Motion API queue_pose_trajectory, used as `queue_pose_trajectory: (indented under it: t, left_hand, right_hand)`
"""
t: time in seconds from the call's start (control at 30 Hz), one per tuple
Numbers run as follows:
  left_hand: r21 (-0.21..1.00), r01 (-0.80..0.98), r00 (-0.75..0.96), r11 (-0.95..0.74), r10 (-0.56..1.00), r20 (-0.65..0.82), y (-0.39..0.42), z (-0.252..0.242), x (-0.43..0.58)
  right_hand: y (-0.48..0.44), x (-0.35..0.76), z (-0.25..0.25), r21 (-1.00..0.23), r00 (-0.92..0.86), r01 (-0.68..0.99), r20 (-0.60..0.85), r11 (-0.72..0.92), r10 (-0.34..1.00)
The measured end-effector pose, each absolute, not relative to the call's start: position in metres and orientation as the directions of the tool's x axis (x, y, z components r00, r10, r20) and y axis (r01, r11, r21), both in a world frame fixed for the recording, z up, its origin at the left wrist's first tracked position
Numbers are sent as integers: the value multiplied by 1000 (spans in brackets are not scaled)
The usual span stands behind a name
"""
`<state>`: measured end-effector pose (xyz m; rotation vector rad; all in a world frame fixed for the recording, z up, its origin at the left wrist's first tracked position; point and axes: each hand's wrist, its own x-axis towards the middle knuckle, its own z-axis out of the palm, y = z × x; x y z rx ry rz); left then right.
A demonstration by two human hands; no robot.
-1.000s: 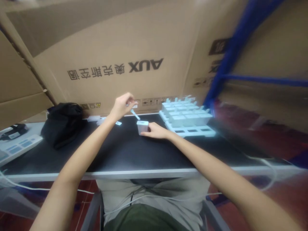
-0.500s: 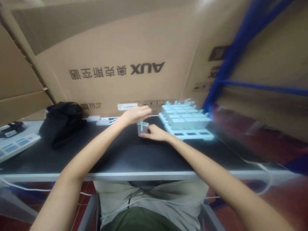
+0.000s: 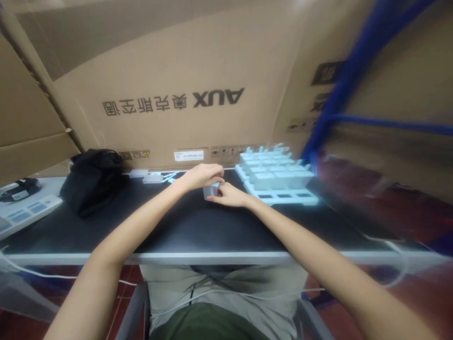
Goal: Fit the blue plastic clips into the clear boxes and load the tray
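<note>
My right hand is closed around the side of a small translucent ice-pop mould, which stays upright just above or on the black tabletop. Light blue shows along the mould's top. My left hand comes over it from above, with curled fingers and the thumb pressed at the top; the fingers cover most of that part. To the right stands a light blue rack bearing several similar moulds with tabs sticking up.
Light blue sticks and clear boxes lie at the back left, near a black cloth bag. A large cardboard box walls off the back. A blue metal frame and a white cable are on the right.
My left hand has come down onto the top of the mould, hiding the light blue piece that showed there. My right hand keeps its hold. The view has shifted slightly.
</note>
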<state>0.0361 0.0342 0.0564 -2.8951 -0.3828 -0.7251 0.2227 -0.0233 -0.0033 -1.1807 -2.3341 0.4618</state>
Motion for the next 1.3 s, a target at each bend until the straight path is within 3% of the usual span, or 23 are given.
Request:
queue_pose_trajectory:
  t: [0.17, 0.33, 0.47, 0.67, 0.9, 1.07, 1.17, 1.3]
  left_hand:
    - [77, 275, 844, -958, 279, 458, 21, 48, 33]
    - [63, 262, 887, -963, 267, 376, 15, 54, 28]
    - [68, 292, 859, -954, 293, 421, 17, 46, 30]
    - [234, 290, 797, -928, 370, 477, 11, 26, 32]
    - [128, 275, 831, -953, 302, 466, 6, 21, 14]
    - [189, 282, 788, -941, 339, 513, 28, 1, 1]
    - [250, 310, 758, -917, 397, 517, 38, -9, -2]
    - [346, 226, 659, -910, 405, 634, 41, -14, 2]
  right_hand:
    - [-19, 222, -8, -501, -543, 620, 282, 604, 791]
    - [-18, 223, -11, -526, -554, 591, 287, 612, 782]
    - [-19, 224, -11, -563, -543, 576, 280, 593, 792]
    - [-17, 227, -13, -560, -553, 575, 271, 597, 788]
    - [-16, 230, -12, -606, -524, 539, 303, 585, 796]
    - [-18, 233, -9, -657, -455, 514, 337, 552, 824]
    - [-14, 235, -11, -631, -466, 531, 340, 566, 817]
    - [-11, 235, -19, -544, -423, 620, 376, 566, 825]
